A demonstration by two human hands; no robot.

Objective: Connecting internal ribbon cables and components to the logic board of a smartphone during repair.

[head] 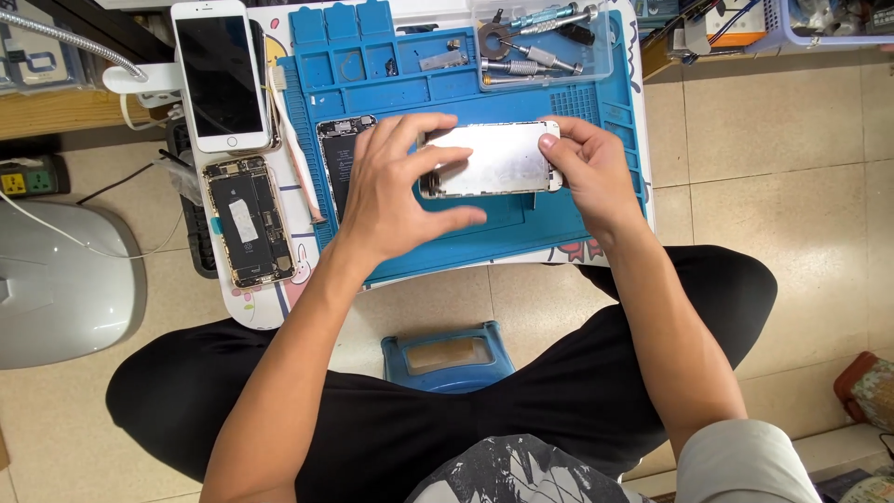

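- Gripping a detached phone screen panel (494, 160), metal back side up, both hands hold it just above the blue repair mat (521, 233) on the small table (256, 312).
- Left hand (396, 191) clamps the panel's left end, fingers spread over its top edge and thumb beneath.
- Right hand (587, 168) pinches the right end, fingers closed on the edge.
- Beside the left hand, an opened phone body (343, 154) lies on the mat.
- Another opened phone (247, 221) and a white phone (221, 74) lie further left.
- A clear tray of screwdrivers (545, 47) sits behind the panel.
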